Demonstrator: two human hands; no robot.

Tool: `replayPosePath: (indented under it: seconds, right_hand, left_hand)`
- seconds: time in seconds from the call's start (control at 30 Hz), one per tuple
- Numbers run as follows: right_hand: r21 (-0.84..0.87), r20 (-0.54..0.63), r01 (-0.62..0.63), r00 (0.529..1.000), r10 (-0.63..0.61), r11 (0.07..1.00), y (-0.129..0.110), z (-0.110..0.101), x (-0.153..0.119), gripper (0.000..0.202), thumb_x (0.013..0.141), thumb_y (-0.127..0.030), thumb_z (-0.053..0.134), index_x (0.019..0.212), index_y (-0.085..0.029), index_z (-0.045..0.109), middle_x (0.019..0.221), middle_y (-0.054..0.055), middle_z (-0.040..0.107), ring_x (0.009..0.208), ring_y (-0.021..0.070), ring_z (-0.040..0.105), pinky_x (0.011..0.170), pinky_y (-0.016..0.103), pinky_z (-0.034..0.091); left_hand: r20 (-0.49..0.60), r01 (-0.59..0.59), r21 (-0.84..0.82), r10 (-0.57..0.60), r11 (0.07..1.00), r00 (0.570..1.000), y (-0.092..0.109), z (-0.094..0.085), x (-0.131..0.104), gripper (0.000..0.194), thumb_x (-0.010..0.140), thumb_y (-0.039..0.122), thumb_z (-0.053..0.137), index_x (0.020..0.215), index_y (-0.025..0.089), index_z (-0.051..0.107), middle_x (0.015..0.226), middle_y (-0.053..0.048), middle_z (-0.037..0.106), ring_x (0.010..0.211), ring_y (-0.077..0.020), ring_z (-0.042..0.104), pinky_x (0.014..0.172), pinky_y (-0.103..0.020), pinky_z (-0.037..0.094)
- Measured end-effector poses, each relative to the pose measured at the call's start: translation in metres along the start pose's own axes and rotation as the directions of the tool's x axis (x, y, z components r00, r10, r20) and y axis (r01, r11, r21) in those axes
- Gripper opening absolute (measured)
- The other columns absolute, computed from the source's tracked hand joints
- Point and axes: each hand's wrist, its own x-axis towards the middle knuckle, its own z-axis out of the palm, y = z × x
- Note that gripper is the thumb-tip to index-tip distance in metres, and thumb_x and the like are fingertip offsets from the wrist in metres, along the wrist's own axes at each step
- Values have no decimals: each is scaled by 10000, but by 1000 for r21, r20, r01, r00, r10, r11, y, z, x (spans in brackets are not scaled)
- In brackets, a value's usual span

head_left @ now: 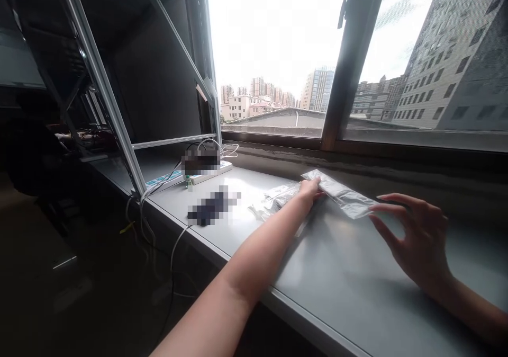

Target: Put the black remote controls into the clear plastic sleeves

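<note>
A flat, clear plastic packet (343, 194) is raised above the grey-white table (337, 293), below the window. My left hand (310, 188) grips its left end, thumb on top. At the packet's right end is my right hand (423, 235), its fingers apart and curved, the fingertips close to the corner; whether they touch it is hard to tell. More crumpled clear plastic (273, 199) lies on the table behind my left forearm, which partly hides it.
A blurred dark object (212, 206) lies on the table at the left. Power strips (210, 173) and white cables are near the metal frame post (105, 92). The window ledge (273, 153) runs along the back.
</note>
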Motion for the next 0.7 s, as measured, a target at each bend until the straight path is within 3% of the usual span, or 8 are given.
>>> replayPosePath:
  seconds: [0.2, 0.33, 0.43, 0.57, 0.7]
  right_hand:
    - [-29, 119, -34, 992, 37, 999, -5, -8, 8, 280, 994, -397, 496, 917, -269, 733, 1188, 77, 637, 1081, 272, 551, 946, 451, 348]
    - [-42, 126, -58, 990, 63, 997, -2, -12, 12, 248, 983, -335, 510, 943, -285, 749, 1211, 72, 641, 1108, 280, 548, 994, 488, 346]
    - [-14, 180, -7, 984, 9, 1000, -1, -11, 11, 222, 979, -327, 522, 993, -322, 743, 1295, 57, 618, 1210, 294, 522, 1069, 547, 303]
    - [34, 320, 48, 946, -56, 998, -4, -7, 6, 242, 982, -375, 514, 1152, -363, 687, 1433, 48, 531, 1348, 309, 441, 1148, 642, 182]
    - [60, 301, 44, 952, -60, 997, -3, -9, 6, 258, 1004, -335, 456, 1186, -328, 639, 1342, 58, 599, 1268, 271, 517, 1158, 611, 209]
  left_hand:
    - [-12, 41, -18, -42, 999, 999, 5, 6, -1, 141, 952, 234, 570, 871, 130, 620, 701, -7, 544, 619, -104, 549, 662, -202, 518]
    - [-13, 65, -18, -65, 998, 998, 8, 7, 0, 151, 983, 216, 503, 918, 138, 615, 687, -3, 529, 613, -102, 546, 619, -187, 517]
    - [1, 70, 13, -70, 997, 998, 8, 6, 0, 174, 997, 213, 468, 954, 139, 620, 703, -17, 548, 622, -104, 561, 607, -180, 520]
    - [82, 24, 52, -28, 998, 996, 7, 4, -1, 124, 960, 236, 558, 916, 138, 621, 733, -31, 585, 643, -108, 580, 654, -194, 536]
    - [74, 26, 38, -29, 999, 997, 4, 8, 0, 133, 948, 269, 583, 942, 141, 617, 761, -33, 589, 626, -99, 589, 666, -197, 552]
